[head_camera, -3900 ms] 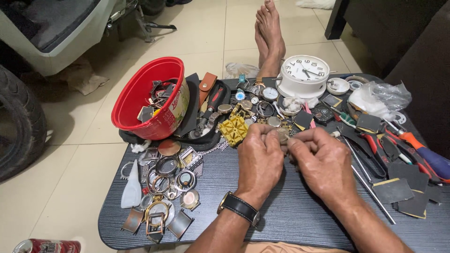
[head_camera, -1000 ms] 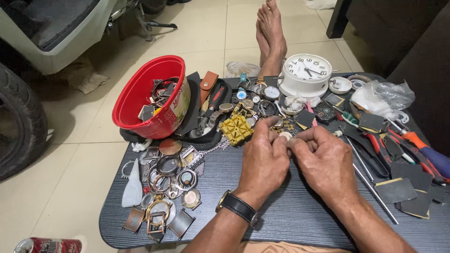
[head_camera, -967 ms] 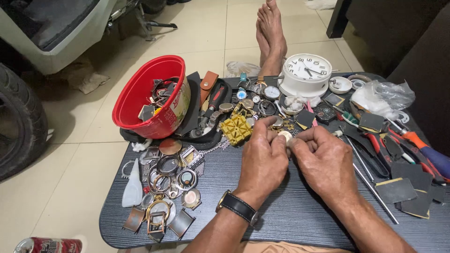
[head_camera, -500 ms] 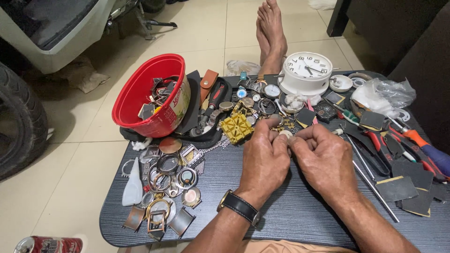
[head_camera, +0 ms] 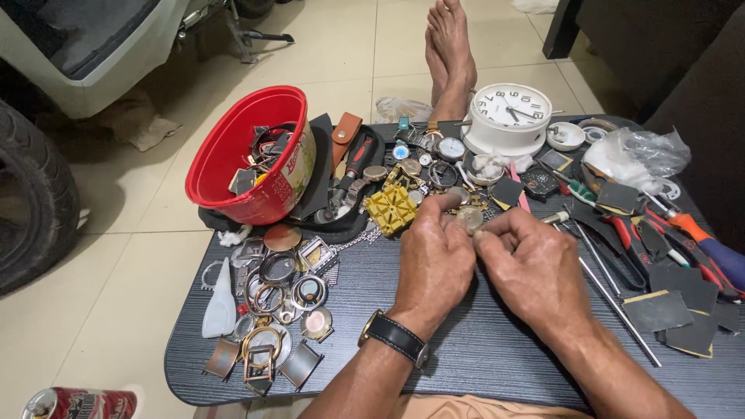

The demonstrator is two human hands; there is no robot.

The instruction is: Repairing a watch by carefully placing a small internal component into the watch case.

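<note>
Red plastic bowl (head_camera: 233,167) of scrap parts stands at far left of the dark table (head_camera: 481,349), with loose watch cases (head_camera: 272,310) laid out below it. Centre: left hand (head_camera: 434,260) and right hand (head_camera: 531,264) meet, fingertips of both pinched shut on a small round watch part (head_camera: 469,219), held just above the tabletop beside the yellow case holder (head_camera: 390,208). Judged light, rigid, slippery metal, possibly fragile; best gripped by its rim. Right: white clock (head_camera: 508,116), pliers (head_camera: 628,233), screwdrivers (head_camera: 698,240).
</note>
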